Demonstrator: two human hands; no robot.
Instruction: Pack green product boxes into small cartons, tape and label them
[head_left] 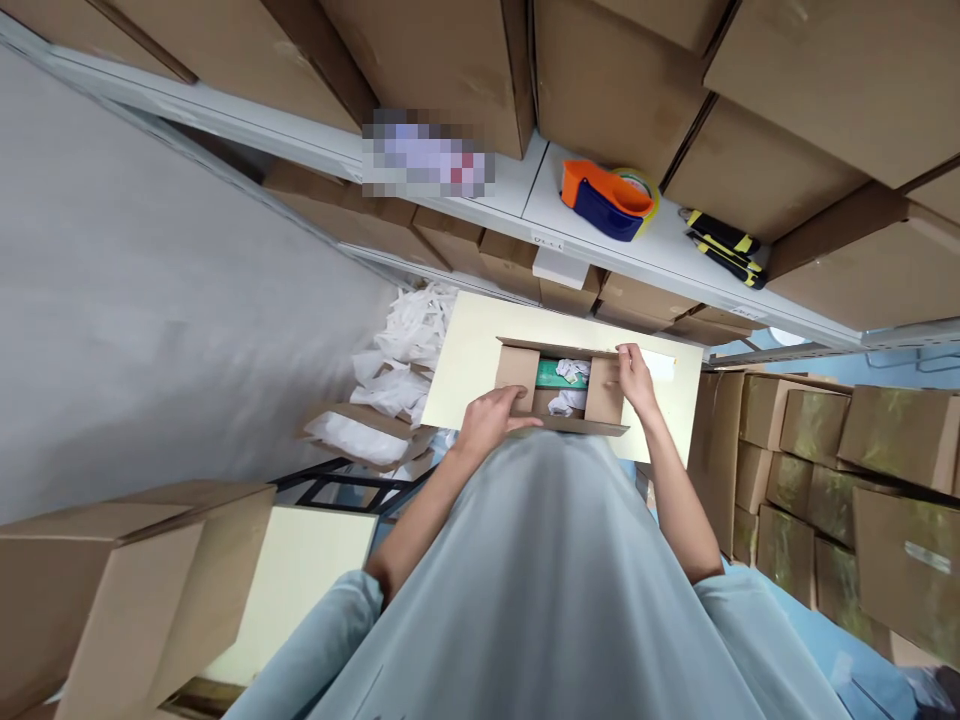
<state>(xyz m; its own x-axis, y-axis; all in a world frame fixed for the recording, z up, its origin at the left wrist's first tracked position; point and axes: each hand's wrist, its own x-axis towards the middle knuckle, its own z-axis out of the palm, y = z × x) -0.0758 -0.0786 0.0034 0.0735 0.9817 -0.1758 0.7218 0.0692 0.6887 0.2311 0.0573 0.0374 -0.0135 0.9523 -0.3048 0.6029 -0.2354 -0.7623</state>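
Observation:
A cardboard box (519,370) lies on a pale yellow table (472,340), its two short end flaps folded inward and its long flaps standing out. Through the gap between the flaps a green item (550,374) and crumpled white paper (568,402) show inside. My left hand (491,415) rests at the near left corner, fingers spread over the left end flap and thumb along the near long flap. At the far right corner, my right hand (634,376) pinches the edge of the far long flap.
An orange and blue tape dispenser (609,198) and yellow-black utility knives (724,247) lie on the shelf (551,200) ahead, below large cartons. White paper scraps (409,340) are heaped left of the table. Stacked cartons (810,470) stand right; a big box (150,570) is at lower left.

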